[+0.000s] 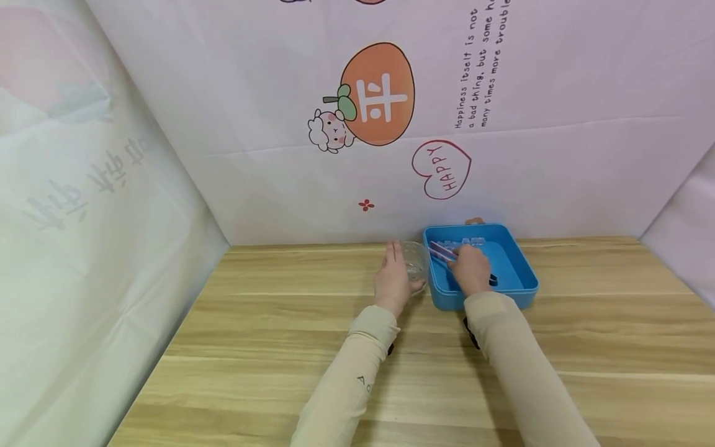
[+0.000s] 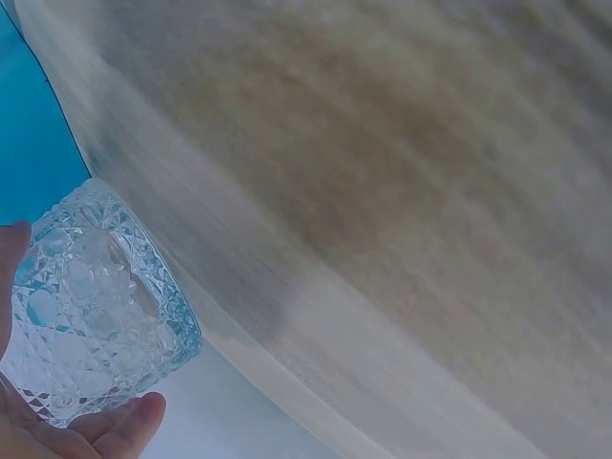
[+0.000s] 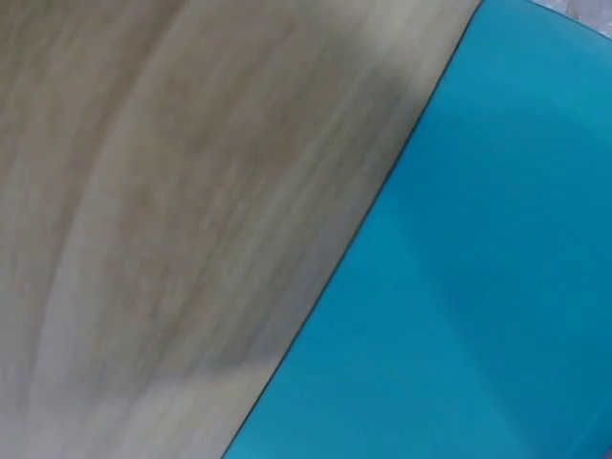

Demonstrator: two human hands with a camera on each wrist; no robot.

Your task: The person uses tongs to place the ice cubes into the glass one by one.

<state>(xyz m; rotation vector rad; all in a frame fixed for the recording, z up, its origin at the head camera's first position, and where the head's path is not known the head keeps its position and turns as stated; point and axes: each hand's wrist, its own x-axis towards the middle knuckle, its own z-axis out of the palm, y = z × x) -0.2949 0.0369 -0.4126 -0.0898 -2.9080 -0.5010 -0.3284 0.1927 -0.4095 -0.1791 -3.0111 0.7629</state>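
My left hand (image 1: pixel 392 282) holds a clear glass cup (image 1: pixel 414 261), fingers along its left side and thumb at the near side. In the left wrist view the cup (image 2: pixel 96 296) shows a cut diamond pattern, with the thumb and fingers on either side. My right hand (image 1: pixel 472 270) reaches over the blue bin (image 1: pixel 514 298) and grips a pair of tongs (image 1: pixel 442 251). Their two thin arms point left toward the cup; a dark looped end shows right of the hand. Several small clear pieces (image 1: pixel 473 241) lie along the bin's far side.
The bin stands on a wood-grain table (image 1: pixel 279 323), right beside the cup. A white printed sheet (image 1: pixel 268 155) rises behind the table, with more sheeting at both sides. The right wrist view shows mostly the bin's outer wall (image 3: pixel 478 268) and the table.
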